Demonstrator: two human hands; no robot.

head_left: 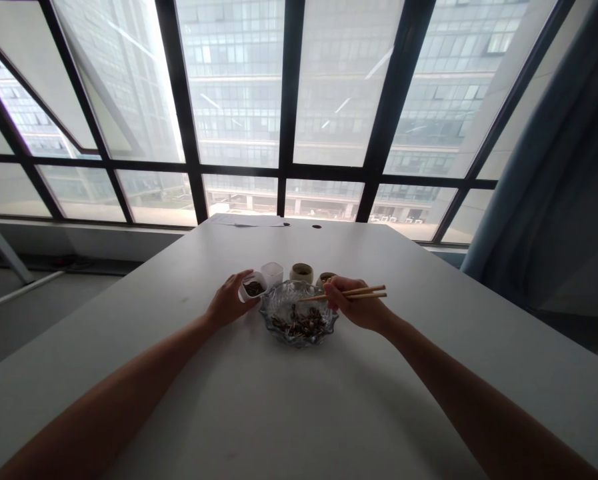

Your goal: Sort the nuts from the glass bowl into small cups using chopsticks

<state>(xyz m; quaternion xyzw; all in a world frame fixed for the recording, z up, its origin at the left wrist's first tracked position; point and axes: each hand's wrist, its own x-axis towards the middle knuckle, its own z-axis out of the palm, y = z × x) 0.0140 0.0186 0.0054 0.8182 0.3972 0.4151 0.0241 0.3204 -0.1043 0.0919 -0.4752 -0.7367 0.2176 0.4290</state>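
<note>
My left hand (229, 299) is closed around a small white plastic cup (246, 293), tilted slightly, with dark brown bits (253, 288) inside. In my right hand (353, 303) is a pair of wooden chopsticks (366, 292), their tips pointing left over a clear glass bowl (300, 343) with a wavy rim. Dark, dried, stick-like pieces (303, 323) lie in the bowl's near part. Whether the tips grip anything is too small to tell. Behind the bowl stand another white cup (273, 272) and a round greenish cup (301, 273). A second round cup (323, 277) is partly hidden by my right hand.
The white table (299, 413) reaches to the window wall. Papers (246, 220) lie at its far edge beside two dark round holes. A blue curtain (539, 147) hangs on the right, and a metal frame (3, 247) stands at the left.
</note>
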